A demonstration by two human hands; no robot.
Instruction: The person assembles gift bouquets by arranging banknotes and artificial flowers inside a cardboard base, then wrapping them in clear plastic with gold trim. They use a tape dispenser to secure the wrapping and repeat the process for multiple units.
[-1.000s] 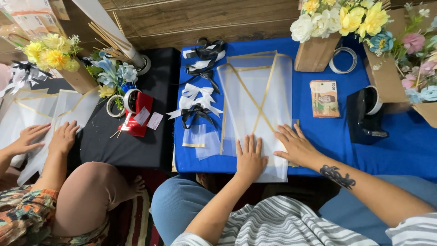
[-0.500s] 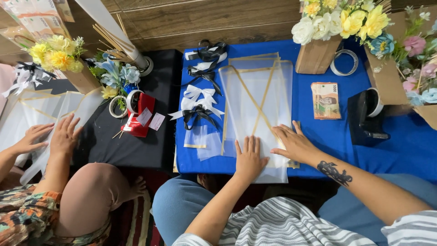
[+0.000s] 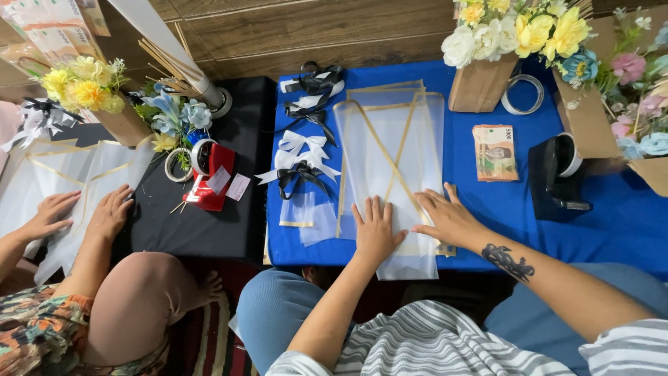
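Clear wrapping sheets with gold edge stripes [image 3: 390, 150] lie stacked on a low table with a blue cloth [image 3: 626, 223]. My left hand [image 3: 376, 230] rests flat on the near end of the sheets, fingers spread. My right hand [image 3: 445, 217] lies flat beside it on the sheets' right edge, fingers pointing left. Neither hand grips anything. Black and white ribbon bows [image 3: 299, 163] lie just left of the sheets. A stack of banknotes [image 3: 495, 152] sits to the right.
A black tape dispenser [image 3: 554, 177], tape roll [image 3: 523, 94] and paper-wrapped flower bouquets [image 3: 515, 35] stand at the back right. On the left, another person's hands [image 3: 83, 212] press similar sheets beside a black table [image 3: 209, 223] with a red dispenser [image 3: 212, 177], flowers and sticks.
My hands have stayed pressed on the sheets, shifting only slightly. The other person's hands have moved a little on their own sheets.
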